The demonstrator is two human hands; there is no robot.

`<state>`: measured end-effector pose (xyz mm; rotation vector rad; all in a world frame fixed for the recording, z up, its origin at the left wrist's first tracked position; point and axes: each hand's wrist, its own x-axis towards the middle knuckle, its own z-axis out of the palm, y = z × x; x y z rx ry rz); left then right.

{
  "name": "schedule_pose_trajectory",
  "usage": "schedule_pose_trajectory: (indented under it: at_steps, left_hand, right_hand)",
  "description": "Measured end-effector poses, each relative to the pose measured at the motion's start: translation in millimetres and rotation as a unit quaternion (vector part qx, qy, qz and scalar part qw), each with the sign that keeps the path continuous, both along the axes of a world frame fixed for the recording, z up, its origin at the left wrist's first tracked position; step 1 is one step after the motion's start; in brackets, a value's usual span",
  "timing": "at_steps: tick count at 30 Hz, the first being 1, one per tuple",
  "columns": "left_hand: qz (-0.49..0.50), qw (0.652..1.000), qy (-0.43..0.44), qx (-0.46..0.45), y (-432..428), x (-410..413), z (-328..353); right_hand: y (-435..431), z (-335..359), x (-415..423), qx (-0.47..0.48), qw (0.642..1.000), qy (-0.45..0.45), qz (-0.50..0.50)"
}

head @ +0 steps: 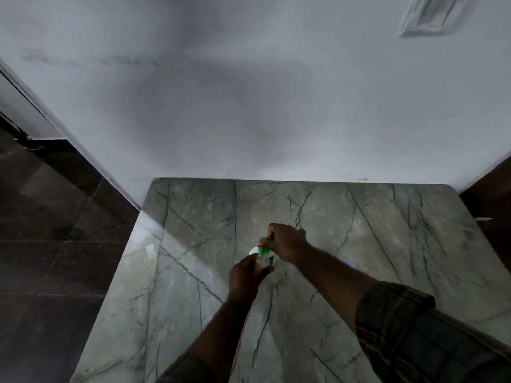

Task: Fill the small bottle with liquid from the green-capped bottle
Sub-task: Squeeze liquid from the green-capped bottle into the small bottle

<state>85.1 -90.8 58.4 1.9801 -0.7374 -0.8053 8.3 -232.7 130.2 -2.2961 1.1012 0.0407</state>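
Note:
The green-capped bottle (264, 256) stands near the middle of the marble table (359, 222); its body looks white and clear, with some green on it. My left hand (246, 277) is wrapped around its lower body. My right hand (284, 241) is closed over the green cap (262, 240) from above. Both hands hide most of the bottle. A small pale blue object (349, 263) peeks out behind my right forearm; I cannot tell what it is. No small bottle is clearly visible.
The grey-green veined table butts against a white wall (249, 106) at the back. Dark tiled floor (55, 230) lies to the left of the table's left edge. A white switch plate (431, 15) sits high on the wall at the right.

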Motion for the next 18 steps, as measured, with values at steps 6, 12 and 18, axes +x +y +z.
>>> schedule_pose_trajectory:
  at_steps: [6,12,18]
  left_hand:
    - [-0.005,1.0,-0.012,0.01,-0.4,1.6,-1.8]
    - [-0.016,0.999,-0.03,0.015,-1.9,3.8,0.0]
    - [-0.003,1.0,-0.015,0.006,1.3,0.7,-0.1]
  right_hand:
    - [1.0,3.1,1.1,-0.006,1.0,0.019,0.012]
    - [-2.1,1.1,0.5,0.007,1.0,0.009,0.009]
    - [-1.8,-1.7,1.7,0.013,1.0,0.015,0.01]
